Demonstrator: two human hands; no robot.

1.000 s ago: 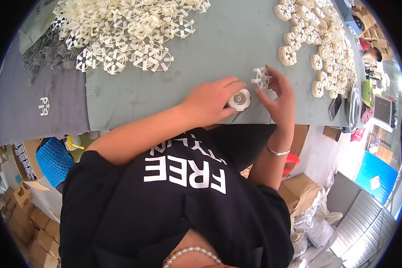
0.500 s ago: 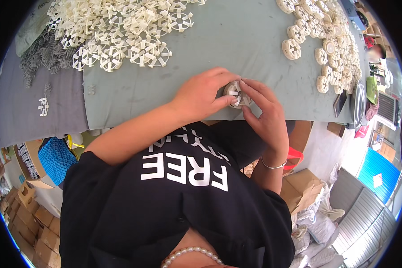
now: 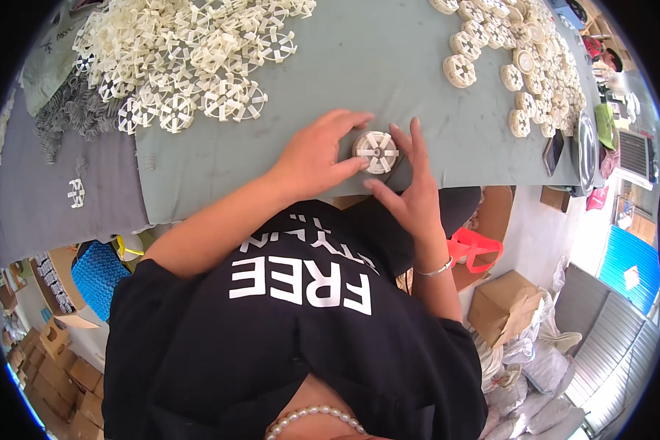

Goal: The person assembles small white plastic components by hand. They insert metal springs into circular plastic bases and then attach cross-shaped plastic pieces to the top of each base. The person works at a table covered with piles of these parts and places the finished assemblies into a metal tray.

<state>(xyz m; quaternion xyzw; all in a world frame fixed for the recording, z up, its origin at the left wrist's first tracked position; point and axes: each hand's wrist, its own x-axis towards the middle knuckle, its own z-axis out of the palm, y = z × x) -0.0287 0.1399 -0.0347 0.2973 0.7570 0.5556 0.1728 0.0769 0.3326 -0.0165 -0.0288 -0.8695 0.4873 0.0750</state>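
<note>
A round cream plastic wheel [image 3: 376,150] with spokes lies flat near the front edge of the grey-green table [image 3: 359,66]. My left hand [image 3: 317,155] curls around its left side, thumb and fingers touching its rim. My right hand [image 3: 411,187] presses against its right side with fingers spread upward. A bracelet circles my right wrist.
A heap of loose cream spoked wheels [image 3: 191,59] covers the far left of the table. Several stacked round assembled parts [image 3: 521,66] lie at the far right, with a dark phone [image 3: 552,152] and a metal bowl [image 3: 587,150] beyond. Cardboard boxes [image 3: 502,304] stand on the floor.
A second ago my right hand held a spoked piece apart from the round part in my left hand. Both hands then closed together, and now the joined wheel lies flat between them.
</note>
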